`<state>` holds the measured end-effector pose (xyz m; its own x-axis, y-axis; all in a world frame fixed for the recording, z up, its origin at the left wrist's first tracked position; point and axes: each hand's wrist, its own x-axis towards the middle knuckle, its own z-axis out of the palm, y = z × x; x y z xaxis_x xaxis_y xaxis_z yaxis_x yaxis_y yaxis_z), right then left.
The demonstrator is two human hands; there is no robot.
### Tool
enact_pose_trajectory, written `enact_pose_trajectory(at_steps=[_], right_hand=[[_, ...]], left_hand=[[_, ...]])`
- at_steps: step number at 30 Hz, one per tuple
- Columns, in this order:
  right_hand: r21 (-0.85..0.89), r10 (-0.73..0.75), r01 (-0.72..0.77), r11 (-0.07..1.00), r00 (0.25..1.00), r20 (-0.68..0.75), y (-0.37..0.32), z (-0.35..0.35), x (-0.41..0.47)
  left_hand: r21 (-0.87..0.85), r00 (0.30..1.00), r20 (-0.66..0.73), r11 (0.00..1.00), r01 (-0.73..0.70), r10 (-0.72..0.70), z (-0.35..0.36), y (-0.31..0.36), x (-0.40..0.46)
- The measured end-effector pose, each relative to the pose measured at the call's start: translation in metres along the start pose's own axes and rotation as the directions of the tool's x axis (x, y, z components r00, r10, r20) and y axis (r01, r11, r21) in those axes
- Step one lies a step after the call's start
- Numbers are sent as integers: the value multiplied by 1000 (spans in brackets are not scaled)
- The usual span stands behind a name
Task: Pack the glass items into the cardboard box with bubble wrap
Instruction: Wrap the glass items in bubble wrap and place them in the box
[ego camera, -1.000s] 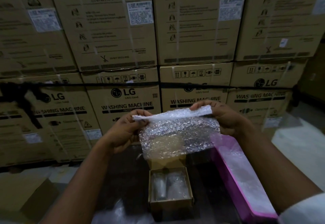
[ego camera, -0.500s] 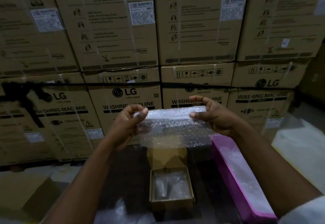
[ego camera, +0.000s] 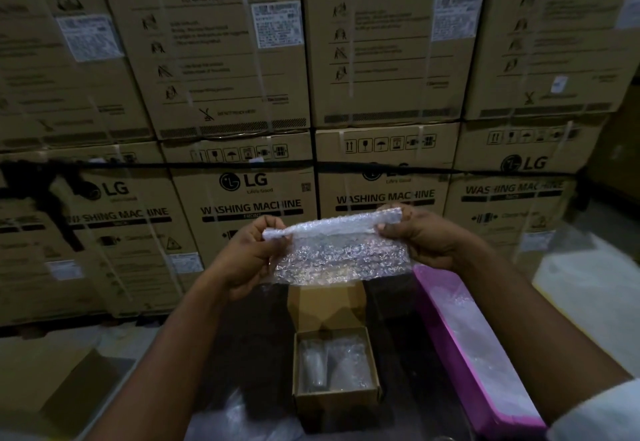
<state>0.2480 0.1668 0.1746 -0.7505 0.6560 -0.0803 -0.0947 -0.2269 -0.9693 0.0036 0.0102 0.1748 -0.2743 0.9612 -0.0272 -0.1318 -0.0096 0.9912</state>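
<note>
— What's the left hand (ego camera: 247, 257) doing?

— Pinching the left end of the bubble wrap (ego camera: 341, 253), thumb and fingers curled round its rolled top edge. The sheet is held up in the air, stretched level, above the far side of the cardboard box (ego camera: 335, 364).

— And in the box?

— It sits open on the dark tabletop (ego camera: 408, 336), its flap standing up at the far side. Two glass items (ego camera: 330, 362) lie in it side by side, and at least the right one looks wrapped already. It's too dim to tell more.

— The right hand (ego camera: 424, 240)?

— Gripping the other end of the wrap's top edge the same way, so both hands are closed on the sheet. Just to the right of the box runs a long pink tray (ego camera: 446, 330) with more clear film in it.

— How will that wrap behave?

— Light and floppy, I'd say; it hangs limp below the rolled edge. Holding it by the two top corners, as now, seems the way to keep it flat. The glass is the fragile part. I'd lay the sheet over it gently, without pressing hard.
</note>
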Motion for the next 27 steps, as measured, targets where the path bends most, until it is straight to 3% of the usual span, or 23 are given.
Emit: enact_pose_trajectory(at_steps=[5,8,12,17,21,27], right_hand=[[83,18,-27,996,994,109,-3,-6,0],[78,-51,43,996,993,107,-5,-6,-5],[61,-61,49,997,975,214,-9,-4,-18],[-212,-61,56,976,998,-14,-5,6,-6],[-44,-115,111,993,989,-88,-1,7,3],[65,-78,87,994,990,-121,1,3,3]], left_hand=[[56,993,110,998,40,-46,-1,4,-5],[11,993,110,999,37,-38,-6,7,-6],[-89,993,117,995,41,-30,-5,11,-13],[143,999,-52,990,1,7,0,2,-4],[-70,996,-84,997,-42,37,2,-4,2],[-114,994,-105,993,-22,10,0,-4,5]])
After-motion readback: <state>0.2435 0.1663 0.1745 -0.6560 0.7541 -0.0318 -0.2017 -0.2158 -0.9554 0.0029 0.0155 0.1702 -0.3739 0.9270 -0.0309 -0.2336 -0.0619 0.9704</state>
